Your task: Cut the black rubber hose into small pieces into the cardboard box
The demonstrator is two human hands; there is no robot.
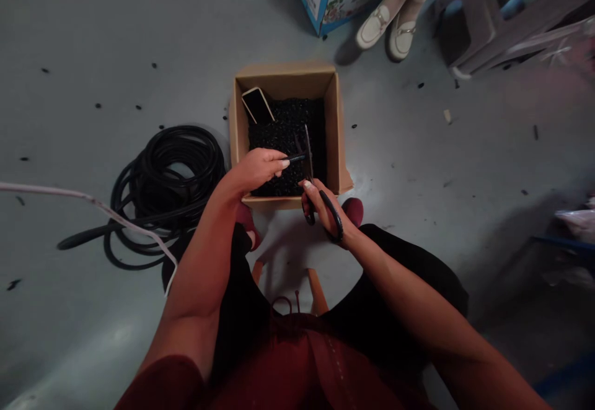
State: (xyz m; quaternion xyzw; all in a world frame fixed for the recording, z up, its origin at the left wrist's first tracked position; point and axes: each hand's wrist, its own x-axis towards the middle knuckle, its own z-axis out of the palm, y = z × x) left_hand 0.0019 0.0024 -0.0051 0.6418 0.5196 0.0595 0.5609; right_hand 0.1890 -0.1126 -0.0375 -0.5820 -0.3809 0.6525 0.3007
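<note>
Though slim, the black strip [296, 158] visibly ridged

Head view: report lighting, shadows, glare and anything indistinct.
Head view: dim overall, especially lower right; head view, lower left: pale glare on the floor; head view, top: a shadow beside the white loafers; head view, centre: black pieces in the cardboard box merge together, while one blade of the scissors shows pale.
</note>
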